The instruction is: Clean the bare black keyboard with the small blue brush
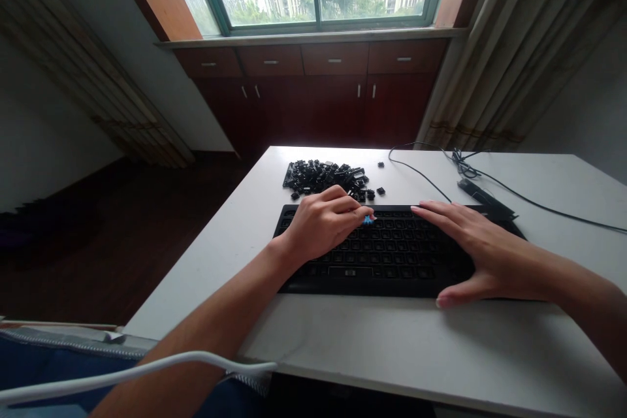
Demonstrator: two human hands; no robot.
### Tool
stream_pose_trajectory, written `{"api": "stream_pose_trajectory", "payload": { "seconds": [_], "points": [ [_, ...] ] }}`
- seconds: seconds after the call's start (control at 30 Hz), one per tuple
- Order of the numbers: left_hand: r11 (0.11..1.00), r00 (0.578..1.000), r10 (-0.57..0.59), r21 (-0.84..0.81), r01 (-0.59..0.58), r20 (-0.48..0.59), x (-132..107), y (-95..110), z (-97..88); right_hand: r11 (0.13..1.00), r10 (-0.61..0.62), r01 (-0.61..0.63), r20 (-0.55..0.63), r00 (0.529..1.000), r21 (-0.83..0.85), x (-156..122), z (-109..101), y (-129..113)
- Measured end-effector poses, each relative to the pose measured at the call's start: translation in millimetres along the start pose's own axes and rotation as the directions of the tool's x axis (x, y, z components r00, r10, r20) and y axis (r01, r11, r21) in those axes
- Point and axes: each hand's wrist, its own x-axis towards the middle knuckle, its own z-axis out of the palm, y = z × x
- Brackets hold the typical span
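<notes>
Pinching a small blue piece, the left hand curls over the keyboard on the tabletop; the right hand lies open, flat on its right end. It looks stiff, light and apt to slide, best steadied by its edges. Loose keycaps are heaped just behind.

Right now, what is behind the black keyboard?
A pile of loose black keycaps lies behind the keyboard, with a black cable to its right. The left hand, pinching a small blue piece, hides the pile's near edge; the right hand covers the keyboard's right part.
</notes>
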Motion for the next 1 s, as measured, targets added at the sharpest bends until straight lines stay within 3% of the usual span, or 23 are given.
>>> {"api": "stream_pose_trajectory", "payload": {
  "seconds": [0.23, 0.43, 0.67, 0.8, 1.0],
  "points": [
    [1.000, 0.999, -0.018, 0.024, 0.019, -0.051, 1, -1, -0.9, 1.000, 0.000, 0.000, -0.006, 1.000, 0.003, 0, 0, 1],
    [0.991, 0.999, -0.036, -0.128, 0.039, 0.023, 1, 2, 4.7, 1.000, -0.004, 0.004, -0.011, 1.000, 0.015, 0, 1, 1],
    [0.928, 0.981, -0.185, -0.319, 0.193, 0.055, 4, 6, 4.4, 1.000, 0.000, 0.000, 0.007, 1.000, -0.001, 0, 0, 0],
    [0.897, 0.960, -0.259, -0.342, 0.281, 0.109, 7, 8, 2.0, 1.000, 0.010, -0.009, 0.013, 1.000, -0.011, 0, 1, 0],
    [0.881, 0.948, -0.277, -0.353, 0.315, 0.156, 8, 8, 0.7, 1.000, -0.006, 0.006, 0.006, 1.000, -0.005, 0, 0, 0]
  ]
}}
